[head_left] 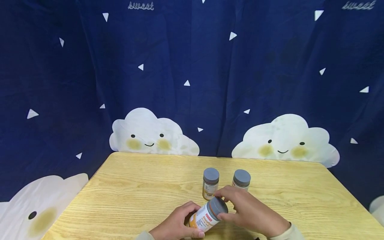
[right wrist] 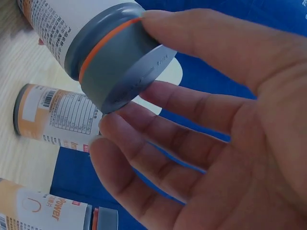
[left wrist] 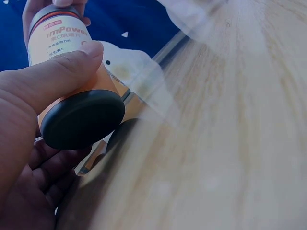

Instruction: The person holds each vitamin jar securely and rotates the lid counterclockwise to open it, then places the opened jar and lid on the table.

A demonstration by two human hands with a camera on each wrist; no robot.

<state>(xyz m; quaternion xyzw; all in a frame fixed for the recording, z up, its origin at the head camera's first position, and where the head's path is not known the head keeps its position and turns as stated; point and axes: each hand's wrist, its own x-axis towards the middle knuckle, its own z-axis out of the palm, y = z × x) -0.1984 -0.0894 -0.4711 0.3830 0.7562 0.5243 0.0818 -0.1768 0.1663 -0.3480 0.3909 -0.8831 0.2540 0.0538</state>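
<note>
A tilted supplement bottle (head_left: 204, 217), white and orange with a grey lid (head_left: 218, 206), is held between both hands near the table's front. My left hand (head_left: 177, 222) grips its lower body; in the left wrist view the thumb (left wrist: 72, 64) lies across the label above the dark base (left wrist: 84, 120). From the other side, my right hand (head_left: 253, 211) holds the lid, thumb on one edge and fingertips on the other. The right wrist view shows the lid's orange ring (right wrist: 103, 45) between two grey bands, with the right hand's palm (right wrist: 259, 158) facing it.
Two similar bottles stand upright just behind the hands, the left one (head_left: 210, 188) and the right one (head_left: 241, 178), the latter partly hidden by the right hand. The wooden table (head_left: 144, 186) reaches back to a dark blue curtain (head_left: 168, 73) with printed clouds.
</note>
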